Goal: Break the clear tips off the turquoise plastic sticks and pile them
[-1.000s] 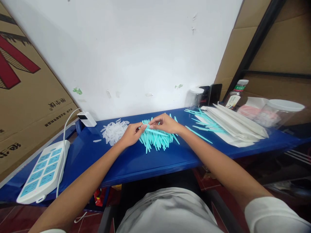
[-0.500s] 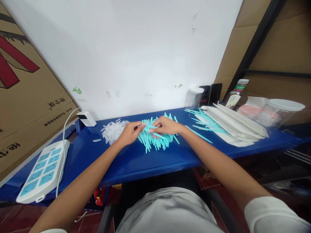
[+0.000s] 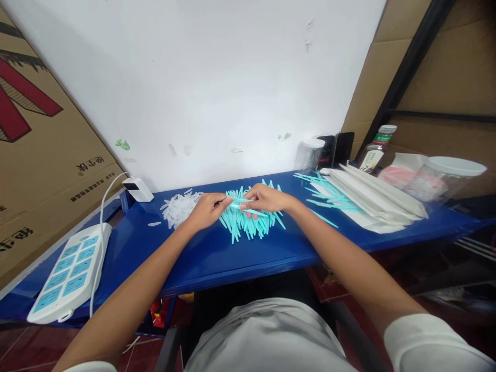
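Observation:
My right hand is closed in a pinch on a slim teal plastic stick with a narrow end. Close beside it, my left hand pinches at the left end of the teal sticks between the hands; whether it also holds a small clear piece, I cannot tell. Both hands are over a heap of teal sticks on the blue table. Left of my left hand lies a pile of small translucent white plastic pieces, partly covered by that hand.
More teal sticks lie at right beside a stack of white paper sleeves. Clear jars, one with a white lid, and a labelled bottle stand behind. At left are a power strip, a white charger and a cardboard box.
Both hands stay over the heap, with only small finger movements. The teal stick in my right hand has tilted closer to level.

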Demonstrator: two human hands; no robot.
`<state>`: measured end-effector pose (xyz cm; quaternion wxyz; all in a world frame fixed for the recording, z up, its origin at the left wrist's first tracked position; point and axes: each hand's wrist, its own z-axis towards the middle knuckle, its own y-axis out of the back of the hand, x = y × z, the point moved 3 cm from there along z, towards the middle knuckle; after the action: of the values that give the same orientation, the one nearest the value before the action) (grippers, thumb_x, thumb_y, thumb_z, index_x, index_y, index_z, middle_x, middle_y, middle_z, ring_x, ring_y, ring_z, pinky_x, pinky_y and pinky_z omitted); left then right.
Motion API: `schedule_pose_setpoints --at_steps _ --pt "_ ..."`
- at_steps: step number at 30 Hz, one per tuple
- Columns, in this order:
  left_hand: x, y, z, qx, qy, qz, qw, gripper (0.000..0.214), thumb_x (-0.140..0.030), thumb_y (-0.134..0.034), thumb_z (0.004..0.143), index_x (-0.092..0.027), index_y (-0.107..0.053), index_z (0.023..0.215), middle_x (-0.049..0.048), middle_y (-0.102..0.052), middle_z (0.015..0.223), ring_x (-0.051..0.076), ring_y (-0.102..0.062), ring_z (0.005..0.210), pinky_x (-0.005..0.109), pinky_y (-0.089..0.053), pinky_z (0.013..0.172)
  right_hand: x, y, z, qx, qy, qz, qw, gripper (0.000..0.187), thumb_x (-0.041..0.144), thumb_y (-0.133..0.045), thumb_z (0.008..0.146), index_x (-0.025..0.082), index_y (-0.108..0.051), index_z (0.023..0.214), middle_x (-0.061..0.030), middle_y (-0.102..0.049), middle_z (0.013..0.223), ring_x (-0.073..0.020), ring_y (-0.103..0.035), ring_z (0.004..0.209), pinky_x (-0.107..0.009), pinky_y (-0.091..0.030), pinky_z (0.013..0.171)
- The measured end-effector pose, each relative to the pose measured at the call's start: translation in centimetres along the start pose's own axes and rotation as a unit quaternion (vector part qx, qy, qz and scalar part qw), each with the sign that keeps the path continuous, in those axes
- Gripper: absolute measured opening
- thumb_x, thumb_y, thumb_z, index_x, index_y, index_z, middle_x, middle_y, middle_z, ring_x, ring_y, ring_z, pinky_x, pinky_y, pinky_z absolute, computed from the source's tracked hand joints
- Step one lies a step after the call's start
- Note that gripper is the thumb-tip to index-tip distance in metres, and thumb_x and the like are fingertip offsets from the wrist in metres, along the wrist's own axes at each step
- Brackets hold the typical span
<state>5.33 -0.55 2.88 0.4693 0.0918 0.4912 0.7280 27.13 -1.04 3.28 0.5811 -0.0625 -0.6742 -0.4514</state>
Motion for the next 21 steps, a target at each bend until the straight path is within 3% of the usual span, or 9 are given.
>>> schedule_pose_setpoints --at_steps 7,11,14,17,21 --pt "-0.3 0.2 0.0 0.002 0.011 -0.004 1.000 0.051 -0.047 -0.044 0.106 -0.020 -0.034 0.064 -0.0032 -0.034 0.060 0.012 -0.035 0.057 0.031 -0.026 0.060 0.1 0.3 -0.2 0.005 0.002 -0.006 1.000 0.038 0.054 -0.071 0.089 0.016 -0.075 0.086 -0.0034 -0.078 0.076 -0.0150 -0.069 0.061 -0.025 -0.048 0.057" --pt "2.4 2.9 -0.8 -0.071 0.101 -0.023 0.992 0.054 -0.056 -0.045 0.104 -0.021 -0.034 0.063 -0.0031 -0.029 0.059 0.012 -0.030 0.057 0.030 -0.024 0.057 -0.9 2.4 -1.2 -0.029 -0.022 -0.026 0.999 0.038 0.054 -0.073 0.088 0.016 -0.076 0.086 -0.0050 -0.078 0.074 -0.0171 -0.071 0.063 -0.027 -0.050 0.059" --pt "5.0 4.7 -1.5 -0.110 0.148 0.025 0.982 0.054 -0.056 -0.044 0.103 -0.021 -0.033 0.062 -0.0029 -0.029 0.058 0.013 -0.031 0.057 0.030 -0.025 0.058 -2.1 4.7 -2.0 -0.115 -0.058 -0.071 0.989 0.038 0.050 -0.068 0.093 0.014 -0.075 0.084 -0.0080 -0.080 0.080 -0.0175 -0.071 0.063 -0.026 -0.048 0.057" --pt "6.2 4.9 -1.7 -0.092 0.146 0.121 0.978 0.053 -0.052 -0.042 0.103 -0.021 -0.036 0.061 -0.0018 -0.034 0.054 0.015 -0.036 0.056 0.031 -0.026 0.060 -3.2 6.4 -2.6 -0.207 -0.146 -0.215 0.943 0.037 0.039 -0.061 0.100 0.013 -0.073 0.076 -0.0098 -0.079 0.077 -0.0157 -0.068 0.058 -0.027 -0.048 0.061" --pt "5.8 3.6 -1.5 -0.038 0.128 0.161 0.978 0.052 -0.052 -0.039 0.104 -0.022 -0.041 0.062 -0.0001 -0.043 0.055 0.016 -0.040 0.054 0.032 -0.026 0.061 -4.0 7.0 -2.9 -0.210 -0.272 -0.369 0.864 0.034 0.032 -0.060 0.102 0.013 -0.073 0.077 -0.0141 -0.078 0.078 -0.0191 -0.071 0.069 -0.028 -0.049 0.072"
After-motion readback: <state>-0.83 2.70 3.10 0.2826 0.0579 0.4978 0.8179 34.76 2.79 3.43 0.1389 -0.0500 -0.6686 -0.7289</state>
